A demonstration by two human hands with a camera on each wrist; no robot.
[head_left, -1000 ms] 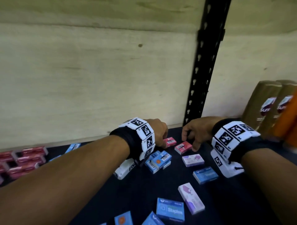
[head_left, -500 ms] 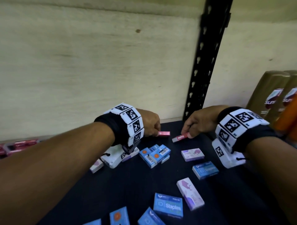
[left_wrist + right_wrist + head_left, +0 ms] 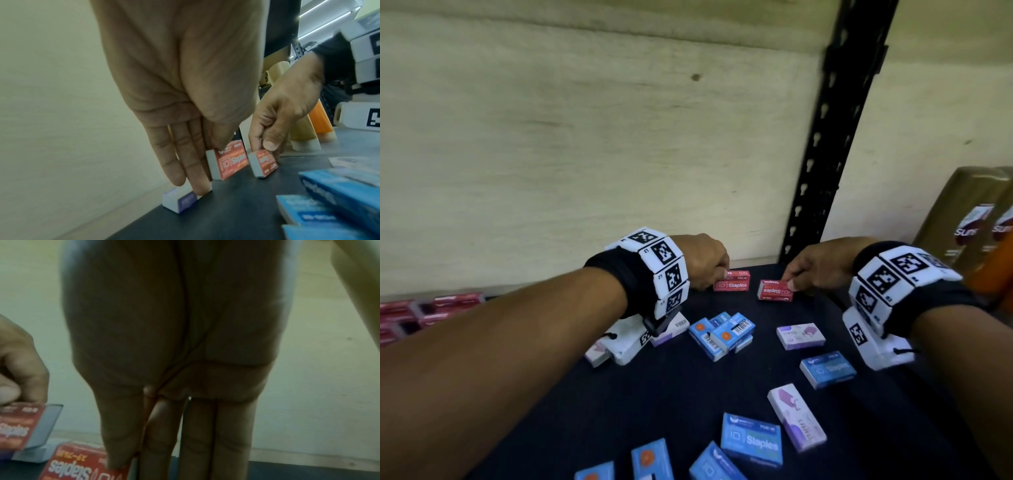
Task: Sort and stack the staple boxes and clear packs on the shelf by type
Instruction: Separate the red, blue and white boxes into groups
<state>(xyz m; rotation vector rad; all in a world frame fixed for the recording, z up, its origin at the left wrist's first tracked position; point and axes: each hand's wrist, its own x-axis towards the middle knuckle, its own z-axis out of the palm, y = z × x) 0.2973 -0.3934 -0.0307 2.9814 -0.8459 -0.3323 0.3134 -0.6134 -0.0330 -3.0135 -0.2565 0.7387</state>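
Two red staple boxes are at the back of the dark shelf [image 3: 722, 383]. My left hand [image 3: 717, 277] pinches the left red box [image 3: 732, 281] between thumb and fingers. In the left wrist view this box [image 3: 228, 160] stands tilted on its edge, while two of my left fingers [image 3: 197, 183] touch a purple-and-white box [image 3: 180, 200] below it. My right hand [image 3: 791, 282] pinches the second red box [image 3: 774, 291] by its end, just right of the first. The right wrist view shows that box [image 3: 82, 465] at my thumb tip.
Blue staple boxes [image 3: 722, 334] and purple-and-white boxes [image 3: 800, 336] lie scattered on the near shelf. Red boxes [image 3: 424, 311] are stacked at the far left. Brown and orange bottles [image 3: 969, 226] stand at the right. A black slotted upright [image 3: 822, 164] and the plywood back wall close the rear.
Both hands have closed on the two red boxes that lay flat at the back and tipped them up off the shelf. The two boxes now sit close together.
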